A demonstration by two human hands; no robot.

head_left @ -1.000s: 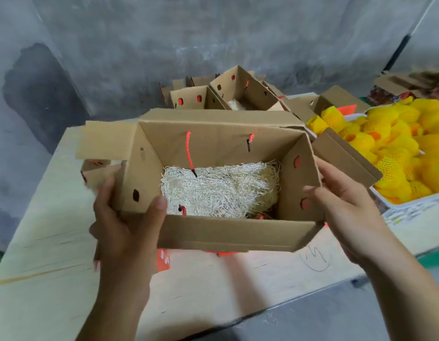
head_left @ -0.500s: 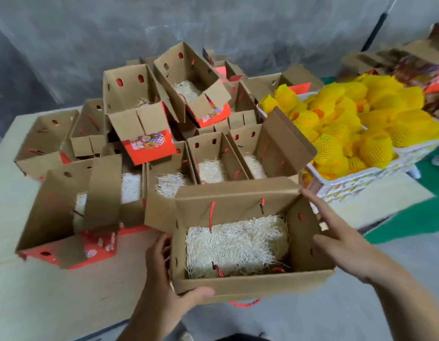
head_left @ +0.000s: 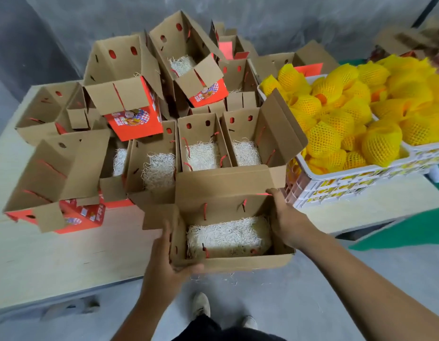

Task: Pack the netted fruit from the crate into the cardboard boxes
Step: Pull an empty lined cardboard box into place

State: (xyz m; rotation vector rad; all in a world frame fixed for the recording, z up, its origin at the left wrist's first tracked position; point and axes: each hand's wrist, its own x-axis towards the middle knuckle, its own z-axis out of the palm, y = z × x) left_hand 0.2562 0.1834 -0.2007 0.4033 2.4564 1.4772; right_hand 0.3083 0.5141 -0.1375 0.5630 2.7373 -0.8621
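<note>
Netted fruit (head_left: 336, 119) in crate (head_left: 361, 185) on pale table (head_left: 53, 262), concrete wall (head_left: 262, 18) behind

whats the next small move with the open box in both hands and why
Probably set the open brown cardboard box down on the pale wooden table. The left hand grips its near left corner and the right hand its right wall, so neither is free. Only pale shredded padding lies inside; the yellow-netted fruit sits in the white plastic crate to the right.

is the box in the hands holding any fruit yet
No fruit yet. The held box is open-topped, gripped by the left hand and right hand, and contains only shredded padding.
</note>
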